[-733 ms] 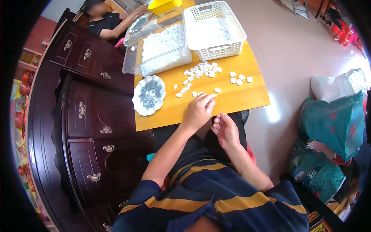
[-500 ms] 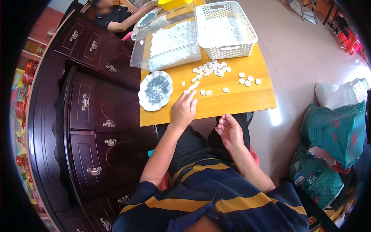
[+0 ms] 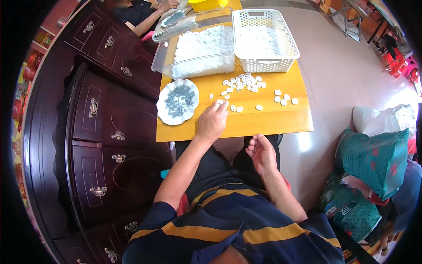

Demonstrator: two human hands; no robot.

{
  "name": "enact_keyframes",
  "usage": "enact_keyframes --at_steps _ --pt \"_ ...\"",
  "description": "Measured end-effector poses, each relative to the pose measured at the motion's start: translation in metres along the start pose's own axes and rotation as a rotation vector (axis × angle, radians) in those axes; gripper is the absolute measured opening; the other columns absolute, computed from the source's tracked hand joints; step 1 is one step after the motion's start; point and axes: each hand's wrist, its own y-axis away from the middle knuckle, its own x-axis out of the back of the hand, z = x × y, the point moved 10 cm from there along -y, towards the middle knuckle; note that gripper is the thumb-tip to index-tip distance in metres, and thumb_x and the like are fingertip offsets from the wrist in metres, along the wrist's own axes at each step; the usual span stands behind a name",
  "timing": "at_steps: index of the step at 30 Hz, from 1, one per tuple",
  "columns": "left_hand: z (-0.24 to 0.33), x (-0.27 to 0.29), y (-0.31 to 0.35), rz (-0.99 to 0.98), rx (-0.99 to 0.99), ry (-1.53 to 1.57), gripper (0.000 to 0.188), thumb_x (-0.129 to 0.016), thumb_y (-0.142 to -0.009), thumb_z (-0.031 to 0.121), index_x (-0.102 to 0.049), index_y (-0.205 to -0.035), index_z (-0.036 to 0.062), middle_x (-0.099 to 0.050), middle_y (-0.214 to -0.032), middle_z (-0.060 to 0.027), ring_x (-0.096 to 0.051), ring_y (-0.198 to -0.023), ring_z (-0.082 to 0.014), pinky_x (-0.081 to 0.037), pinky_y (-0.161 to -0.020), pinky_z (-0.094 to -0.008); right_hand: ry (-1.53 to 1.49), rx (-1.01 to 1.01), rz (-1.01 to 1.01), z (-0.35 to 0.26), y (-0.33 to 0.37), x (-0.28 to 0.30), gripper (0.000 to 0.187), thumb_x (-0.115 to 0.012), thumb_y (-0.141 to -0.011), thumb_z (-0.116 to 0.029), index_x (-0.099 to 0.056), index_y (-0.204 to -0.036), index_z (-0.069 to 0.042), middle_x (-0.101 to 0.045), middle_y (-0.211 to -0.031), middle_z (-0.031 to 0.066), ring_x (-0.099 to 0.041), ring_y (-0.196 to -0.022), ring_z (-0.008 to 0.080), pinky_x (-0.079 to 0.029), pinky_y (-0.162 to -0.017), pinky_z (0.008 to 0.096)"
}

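My left hand (image 3: 212, 120) reaches over the table's near edge. Its fingertips are bent down on a small white plastic piece (image 3: 220, 101), partly hidden by the fingers. Past them lies a loose cluster of small white two-holed pieces (image 3: 244, 82). Two similar pieces (image 3: 236, 108) sit just right of the fingers, and one more (image 3: 259, 107) lies farther right. My right hand (image 3: 263, 154) hangs palm up in front of the table edge, fingers curled in; whatever they hold, if anything, is hidden. Left of my left hand stands a scalloped white plate (image 3: 161, 108) of small dark grey parts (image 3: 179, 100).
A clear bin (image 3: 160, 66) and a white perforated basket (image 3: 268, 66), both with white pieces, stand at the table's far side. Several white hexagonal pieces (image 3: 283, 102) lie at right. Dark drawers (image 3: 94, 141) border the left; teal bags (image 3: 373, 158) sit right. Another person's arm (image 3: 151, 20) is beyond.
My left hand has moved slightly forward and right over the row of white pieces, covering part of it. The right hand stays curled. The whole view has shifted a little.
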Motion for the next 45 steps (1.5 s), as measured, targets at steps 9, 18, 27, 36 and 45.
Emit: enact_keyframes --at_steps 9,18,27,36,45 --pt "0.015 0.013 0.019 -0.017 -0.041 0.006 0.037 -0.071 -0.087 0.017 -0.069 -0.123 0.0072 -0.062 -0.097 -0.0095 -0.062 -0.09 -0.0297 -0.052 -0.076 -0.0441 0.279 0.248 -0.042 -0.021 0.01 -0.015 0.021 -0.055 -0.106 -0.023 -0.062 -0.094 -0.008 -0.064 -0.083 0.0022 -0.057 -0.074 0.0107 -0.046 -0.07 0.0237" --pt "0.023 0.024 0.045 0.062 -0.093 0.106 0.036 -0.073 -0.084 0.018 -0.071 -0.119 0.0062 -0.06 -0.092 -0.0068 -0.06 -0.088 -0.0279 -0.049 -0.076 -0.0424 0.689 0.593 -0.122 -0.041 0.017 -0.027 0.022 -0.054 -0.108 -0.019 -0.062 -0.095 -0.003 -0.065 -0.085 0.0049 -0.06 -0.08 0.0116 -0.049 -0.075 0.0263" --pt "0.019 0.04 0.07 0.152 -0.172 0.22 0.031 -0.083 -0.077 0.016 -0.075 -0.108 0.0109 -0.062 -0.092 -0.0044 -0.062 -0.091 -0.0248 -0.049 -0.079 -0.0393 1.262 0.891 -0.096 -0.066 0.015 -0.101 0.01 -0.065 -0.097 -0.009 -0.067 -0.097 0.001 -0.068 -0.083 0.0119 -0.065 -0.073 0.0222 -0.052 -0.069 0.0325" --pt "0.012 0.042 0.082 0.296 -0.21 0.279 0.013 -0.08 -0.079 0.01 -0.076 -0.092 0.0115 -0.064 -0.086 -0.0044 -0.063 -0.086 -0.0243 -0.052 -0.074 -0.0363 1.827 1.198 -0.122 -0.05 -0.046 -0.185 0.017 -0.071 -0.089 -0.017 -0.073 -0.104 -0.009 -0.071 -0.09 0.0099 -0.07 -0.078 0.0297 -0.055 -0.07 0.0417" --pt "0.006 0.046 0.09 0.325 -0.193 0.326 0.01 -0.075 -0.08 0.01 -0.075 -0.09 0.0122 -0.065 -0.087 -0.0024 -0.064 -0.087 -0.0238 -0.052 -0.079 -0.0378 1.95 1.141 -0.091 -0.035 -0.066 -0.179 0.016 -0.074 -0.087 -0.02 -0.076 -0.1 -0.01 -0.07 -0.091 0.0108 -0.07 -0.082 0.0322 -0.055 -0.073 0.0442"
